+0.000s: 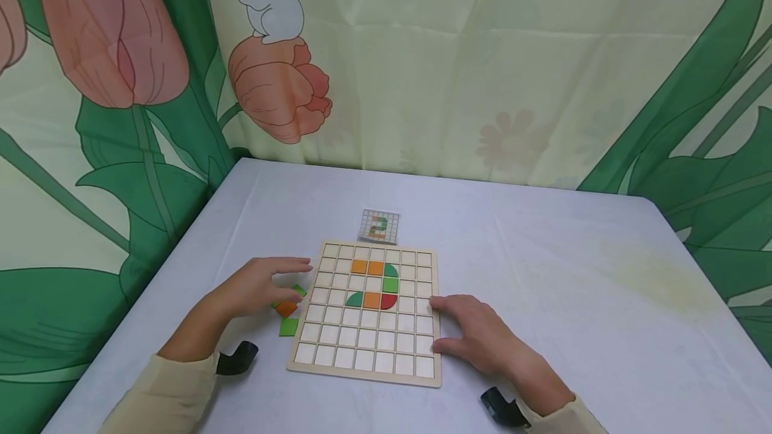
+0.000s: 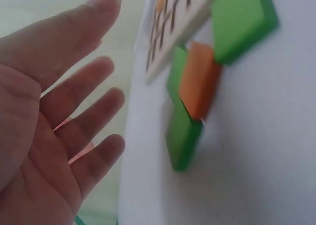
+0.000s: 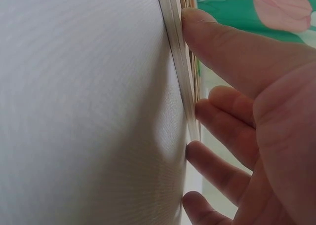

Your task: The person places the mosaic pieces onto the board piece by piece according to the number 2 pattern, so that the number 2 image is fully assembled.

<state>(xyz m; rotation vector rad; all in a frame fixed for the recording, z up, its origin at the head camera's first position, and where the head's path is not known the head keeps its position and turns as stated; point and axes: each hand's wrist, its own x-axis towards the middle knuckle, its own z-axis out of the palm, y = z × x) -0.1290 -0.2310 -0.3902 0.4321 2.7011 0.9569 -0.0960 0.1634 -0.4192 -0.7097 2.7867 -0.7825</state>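
Note:
A wooden grid board (image 1: 364, 377) lies flat on the table, with orange, green and red tiles set in some upper squares. My left hand (image 1: 256, 286) hovers at the board's left edge, fingers spread and holding nothing. Below and beside it are loose tiles: an orange tile (image 2: 200, 82), a green tile (image 2: 185, 138) and another green tile (image 1: 289, 327) nearer the front. My right hand (image 1: 476, 333) rests along the board's right edge, thumb and fingertips at the rim, as the right wrist view also shows.
Just behind the board lies a small pattern card (image 1: 378, 226) with a coloured grid figure. A white cloth covers the table (image 1: 543, 286). A printed curtain (image 1: 422, 86) with tulips and a rabbit hangs behind and at both sides.

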